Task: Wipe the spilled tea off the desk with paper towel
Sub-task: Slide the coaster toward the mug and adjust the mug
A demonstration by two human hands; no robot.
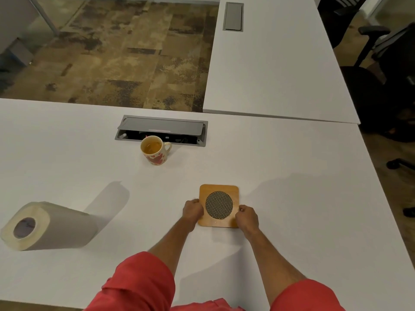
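Observation:
A square wooden coaster (219, 194) with a round woven centre lies flat on the white desk (292, 187). My left hand (192, 209) grips its left edge and my right hand (247, 215) grips its right edge. A paper towel roll (51, 225) stands at the desk's left, a sheet's length away from my hands. A cream mug (155, 150) with red hearts holds amber tea and stands upright further back, near the cable box. I see no spilled tea on the desk surface.
A grey cable box (161, 127) with its lid open is set into the desk behind the mug. A second white desk (276, 63) adjoins at the back right. Black office chairs (377, 63) stand to the right, brown carpet beyond.

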